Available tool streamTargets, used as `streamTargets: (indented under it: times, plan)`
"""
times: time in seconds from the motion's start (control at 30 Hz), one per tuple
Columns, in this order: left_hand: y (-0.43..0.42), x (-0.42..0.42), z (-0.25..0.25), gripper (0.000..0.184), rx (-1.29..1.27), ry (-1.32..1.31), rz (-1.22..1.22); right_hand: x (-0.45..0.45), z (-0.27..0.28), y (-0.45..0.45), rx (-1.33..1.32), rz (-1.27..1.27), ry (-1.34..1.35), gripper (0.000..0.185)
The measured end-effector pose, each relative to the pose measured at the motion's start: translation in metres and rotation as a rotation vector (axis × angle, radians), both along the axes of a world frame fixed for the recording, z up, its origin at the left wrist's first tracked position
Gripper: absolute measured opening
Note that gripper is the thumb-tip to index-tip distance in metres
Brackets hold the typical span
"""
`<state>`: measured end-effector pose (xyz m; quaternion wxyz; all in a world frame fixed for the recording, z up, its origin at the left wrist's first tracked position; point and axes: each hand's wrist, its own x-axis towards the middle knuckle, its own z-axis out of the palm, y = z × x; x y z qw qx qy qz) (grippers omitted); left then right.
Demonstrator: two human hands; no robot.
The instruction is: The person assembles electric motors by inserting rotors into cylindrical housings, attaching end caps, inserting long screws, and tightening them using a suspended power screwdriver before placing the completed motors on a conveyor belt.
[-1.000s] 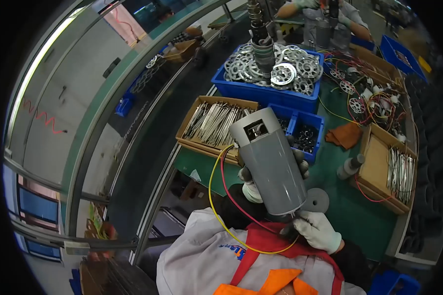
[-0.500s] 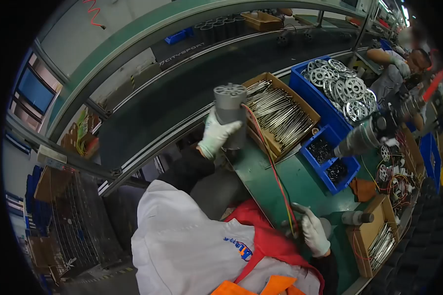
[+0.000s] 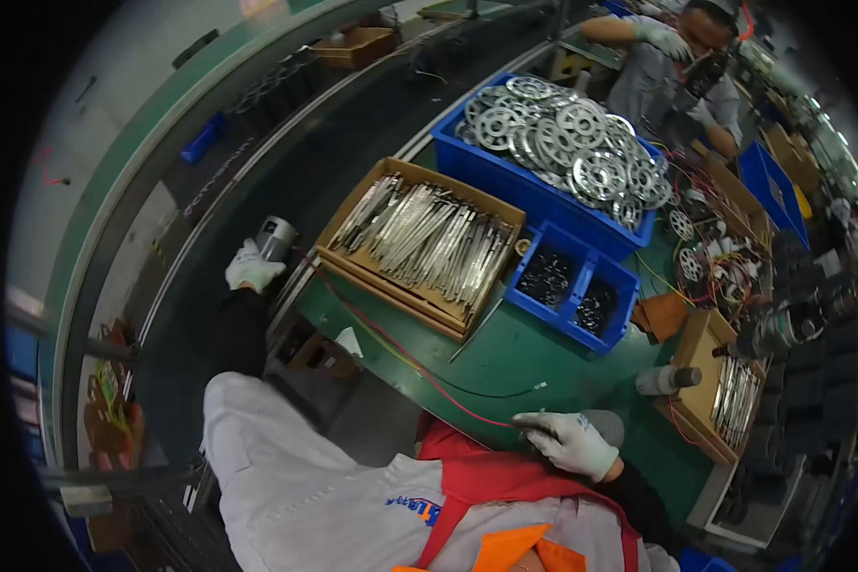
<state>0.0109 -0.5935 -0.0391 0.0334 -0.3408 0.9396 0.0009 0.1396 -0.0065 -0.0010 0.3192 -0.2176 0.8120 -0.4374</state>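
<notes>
My gloved left hand (image 3: 254, 268), out over the conveyor's near edge, is closed around a grey cylindrical motor (image 3: 276, 234). Red, yellow-green and black wires (image 3: 377, 332) trail from the motor across the green bench. Near the bench's front edge, my gloved right hand (image 3: 574, 446) pinches the red wire's end; its fingertips hide what else it may hold. The black wire's tip, with a small pale connector (image 3: 541, 386), lies loose just beyond that hand. A carton of long metal bolts (image 3: 427, 238) stands between the motor and the blue bins.
A blue bin (image 3: 543, 205) heaped with metal discs (image 3: 582, 129) adjoins a smaller two-part blue bin (image 3: 572, 286) of small black parts. At right are a grey cylinder (image 3: 667, 381), another bolt carton (image 3: 725, 381) and a hanging power tool (image 3: 791, 324). Another person (image 3: 682, 76) works beyond.
My left hand has carried the motor left, from above the bench edge to the conveyor, tilting it. The wires now stretch across the bench. My right hand still pinches at the wire ends.
</notes>
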Motion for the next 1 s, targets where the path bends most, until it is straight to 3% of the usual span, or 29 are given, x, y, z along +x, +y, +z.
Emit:
streamTargets:
  times: [0.07,0.13,0.2,0.27,0.33,0.43,0.47,0.5,0.53,0.6,0.63,0.7,0.77,0.8,0.83,1.0]
  plan:
    - [-0.033,-0.009,-0.014,0.112,0.052,-0.022,-0.048,-0.014,0.002,0.007,0.075,0.149,0.093,0.035]
    - [-0.053,-0.025,-0.029,0.112,0.037,-0.029,-0.027,-0.04,0.017,0.01,0.142,0.095,0.291,0.035]
    - [-0.048,-0.042,-0.025,0.11,-0.017,-0.042,0.071,-0.089,0.025,0.013,0.021,-0.119,0.664,0.035]
    - [-0.029,-0.052,-0.014,0.109,-0.019,-0.045,0.089,-0.157,0.03,0.014,0.117,-0.222,1.093,0.044]
    - [-0.025,-0.056,-0.005,0.109,-0.034,-0.038,0.115,-0.215,0.034,0.009,0.32,-0.324,1.333,0.049]
    - [-0.049,-0.063,-0.031,0.107,-0.042,-0.014,0.054,-0.266,0.026,0.002,0.665,-0.359,1.346,0.056]
    - [-0.071,-0.071,-0.057,0.098,-0.071,0.276,-0.03,-0.274,0.025,0.003,0.767,-0.324,1.312,0.056]
    - [-0.062,-0.07,-0.05,0.088,-0.098,0.559,-0.12,-0.278,0.028,0.005,0.741,-0.306,1.375,0.047]
    - [-0.055,-0.065,-0.043,0.088,-0.109,0.548,-0.128,-0.283,0.028,0.008,0.535,-0.334,1.44,0.041]
    - [0.05,-0.059,0.004,0.063,0.133,0.924,-0.434,-0.267,0.041,0.005,0.184,-0.344,1.569,0.027]
    - [0.103,-0.05,0.022,0.046,0.363,0.959,-0.518,-0.243,0.049,0.002,0.092,-0.282,1.404,0.025]
    - [0.179,-0.033,0.028,0.034,0.574,0.86,-0.81,-0.185,0.055,0.006,-0.021,-0.145,1.231,0.023]
    - [0.245,-0.018,0.041,0.028,0.576,0.711,-1.196,-0.123,0.057,0.033,0.163,-0.033,0.923,0.023]
    - [0.267,-0.017,0.037,0.026,0.408,0.653,-1.373,-0.097,0.056,0.048,0.167,-0.04,0.801,0.027]
    - [0.287,-0.019,0.029,0.024,0.445,0.61,-1.47,-0.07,0.054,0.063,0.171,-0.048,0.679,0.031]
    - [0.37,-0.049,0.01,0.018,0.378,0.586,-1.627,0.055,0.0,0.098,0.453,-0.221,0.818,0.053]
